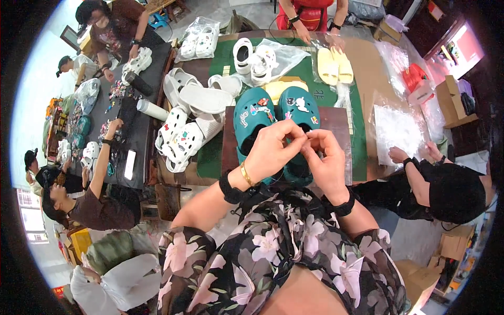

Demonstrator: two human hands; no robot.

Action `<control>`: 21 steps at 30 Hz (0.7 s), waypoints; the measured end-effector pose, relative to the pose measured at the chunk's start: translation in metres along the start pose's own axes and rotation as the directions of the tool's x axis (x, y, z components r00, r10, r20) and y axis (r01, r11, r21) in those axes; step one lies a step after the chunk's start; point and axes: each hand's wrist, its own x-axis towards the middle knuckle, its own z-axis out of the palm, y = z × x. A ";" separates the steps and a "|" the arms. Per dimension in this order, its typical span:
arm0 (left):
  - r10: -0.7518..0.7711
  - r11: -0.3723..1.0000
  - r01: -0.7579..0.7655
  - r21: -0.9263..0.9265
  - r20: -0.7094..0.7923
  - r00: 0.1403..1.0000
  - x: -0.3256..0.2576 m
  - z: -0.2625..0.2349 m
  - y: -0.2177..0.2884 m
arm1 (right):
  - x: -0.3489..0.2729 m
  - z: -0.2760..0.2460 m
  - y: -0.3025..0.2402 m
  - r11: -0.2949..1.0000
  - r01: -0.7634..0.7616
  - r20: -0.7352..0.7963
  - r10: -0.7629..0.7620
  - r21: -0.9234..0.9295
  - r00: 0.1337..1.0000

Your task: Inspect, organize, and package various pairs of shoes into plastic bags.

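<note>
A pair of dark green clogs stands right in front of me on a brown board (338, 119). The left clog (247, 131) and the right clog (295, 115) both carry several small colourful charms on their holed uppers. Over the heel side of the right clog, my left hand (270, 151) and my right hand (327, 161) meet at the fingertips. Each is closed in a pinch. Whatever small thing they may hold is hidden by the fingers. My hands partly cover the rear of both clogs.
White clogs (181, 137) and plain pale clogs (205, 97) pile up at the left. Yellow slides (328, 68) lie farther back near a co-worker's hands (303, 34). Clear plastic bags (396, 131) cover the right side, beside another co-worker's hand (399, 155). Several people work at the dark left table (137, 113).
</note>
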 end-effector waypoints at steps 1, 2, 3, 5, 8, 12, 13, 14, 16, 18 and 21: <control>-0.014 1.000 0.014 -0.011 -0.049 0.999 -0.001 -0.001 -0.001 | 0.001 -0.001 0.001 1.000 0.006 0.003 -0.006 0.000 1.000; -0.103 0.994 0.104 0.039 -0.039 0.994 -0.003 -0.006 0.006 | 0.002 0.000 0.001 0.999 -0.022 -0.008 0.022 0.033 1.000; -0.101 0.994 0.103 0.043 -0.049 0.994 -0.006 -0.007 0.006 | 0.003 0.000 0.001 0.997 -0.050 -0.017 0.051 0.066 0.999; -0.101 0.981 0.082 -0.177 -0.098 0.990 -0.010 -0.008 0.006 | 0.003 0.001 0.000 0.990 -0.064 -0.024 0.067 0.126 0.997; -0.180 0.978 0.170 -0.119 -0.075 0.981 -0.016 -0.015 0.006 | 0.004 0.000 0.000 0.993 0.013 -0.025 -0.010 0.114 1.000; -0.214 0.958 0.190 -0.214 -0.095 0.972 -0.023 -0.016 -0.001 | 0.005 0.007 -0.013 0.989 0.145 -0.024 -0.145 0.003 0.989; -0.226 0.944 0.196 -0.266 -0.087 0.970 -0.023 -0.017 -0.001 | 0.004 0.008 -0.016 0.989 0.148 -0.030 -0.148 0.004 0.989; -0.223 0.945 0.194 -0.263 -0.087 0.971 -0.023 -0.018 -0.001 | 0.003 0.010 -0.018 0.990 0.139 -0.014 -0.139 0.000 0.990; -0.239 0.927 0.197 -0.318 -0.097 0.966 -0.023 -0.019 0.001 | 0.003 0.009 -0.017 0.991 0.133 0.031 -0.132 -0.035 0.991; -0.237 0.916 0.187 -0.355 -0.102 0.966 -0.024 -0.019 0.000 | 0.002 0.010 -0.019 0.987 0.155 0.030 -0.153 -0.048 0.988; -0.238 0.892 0.173 -0.417 -0.109 0.965 -0.023 -0.016 0.002 | 0.003 0.011 -0.017 0.982 0.182 0.016 -0.182 -0.042 0.983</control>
